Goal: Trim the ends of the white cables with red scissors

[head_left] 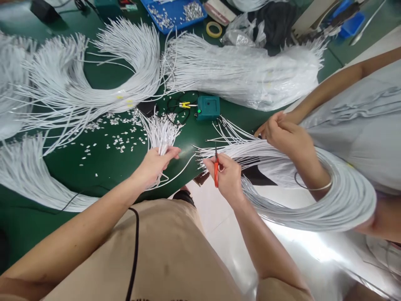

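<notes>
My left hand (pixel 158 165) is closed around a small bundle of white wires (pixel 161 133), whose ends fan out above the fist; a loose strand curves off to the right. In my right hand (pixel 228 175) is a pair of orange-handled snips (pixel 216 169), tips pointing up. That hand is at the ends of a big looped bundle of white wires (pixel 341 188), and its fingers touch or nearly touch some strands. Beyond it, a co-worker's hand (pixel 285 133) rests over the same loop, which hangs around the co-worker's arm.
Thick white wire bundles (pixel 131 92) and a plastic-wrapped bundle (pixel 247 75) line the green table (pixel 131 192). Small silvery bits (pixel 122 140) lie scattered left of centre. A teal box with a green light (pixel 208 107), a blue tray (pixel 175 19) and a tape roll (pixel 214 29) stand farther back.
</notes>
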`<state>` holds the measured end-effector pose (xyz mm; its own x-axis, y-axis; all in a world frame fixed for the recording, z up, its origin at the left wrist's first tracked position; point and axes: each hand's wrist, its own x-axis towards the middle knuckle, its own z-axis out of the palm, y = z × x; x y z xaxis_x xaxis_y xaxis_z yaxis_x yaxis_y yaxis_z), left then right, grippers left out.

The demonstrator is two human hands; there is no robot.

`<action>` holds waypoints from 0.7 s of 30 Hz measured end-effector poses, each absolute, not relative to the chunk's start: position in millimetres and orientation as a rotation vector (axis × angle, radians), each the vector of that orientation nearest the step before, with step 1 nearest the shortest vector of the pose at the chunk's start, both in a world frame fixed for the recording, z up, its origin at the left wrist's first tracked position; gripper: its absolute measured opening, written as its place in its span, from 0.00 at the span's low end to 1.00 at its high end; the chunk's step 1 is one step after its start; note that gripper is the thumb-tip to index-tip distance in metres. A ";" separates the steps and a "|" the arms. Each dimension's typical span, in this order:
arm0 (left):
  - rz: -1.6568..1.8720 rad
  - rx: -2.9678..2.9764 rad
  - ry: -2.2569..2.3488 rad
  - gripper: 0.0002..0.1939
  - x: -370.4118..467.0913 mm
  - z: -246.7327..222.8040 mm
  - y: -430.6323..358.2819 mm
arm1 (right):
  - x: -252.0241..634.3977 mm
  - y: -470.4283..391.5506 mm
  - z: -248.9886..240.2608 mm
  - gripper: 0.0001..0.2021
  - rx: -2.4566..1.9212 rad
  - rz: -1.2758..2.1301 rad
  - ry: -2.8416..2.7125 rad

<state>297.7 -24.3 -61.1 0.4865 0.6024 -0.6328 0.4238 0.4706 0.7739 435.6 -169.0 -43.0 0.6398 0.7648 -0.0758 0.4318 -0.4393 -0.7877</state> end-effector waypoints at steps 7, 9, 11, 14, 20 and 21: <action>0.466 0.632 0.924 0.14 241.8 -72.4 30.2 | 365.3 -103.5 -81.4 0.10 -1.643 0.992 -0.974; 0.519 0.547 0.895 0.13 228.2 -74.2 35.2 | 346.0 -84.2 -91.3 0.09 -1.587 1.070 -1.112; 0.582 0.479 0.878 0.13 217.1 -74.5 36.1 | 331.4 -70.6 -98.9 0.08 -1.612 1.076 -1.316; 0.694 0.382 0.845 0.12 203.2 -73.0 33.2 | 319.8 -60.5 -106.3 0.07 -1.700 0.967 -1.611; 0.923 0.211 0.801 0.11 180.4 -72.5 22.9 | 319.9 -52.9 -108.3 0.07 -1.654 0.765 -1.953; 0.952 0.190 0.797 0.11 177.6 -73.5 21.6 | 320.1 -51.9 -107.8 0.07 -1.637 0.705 -2.004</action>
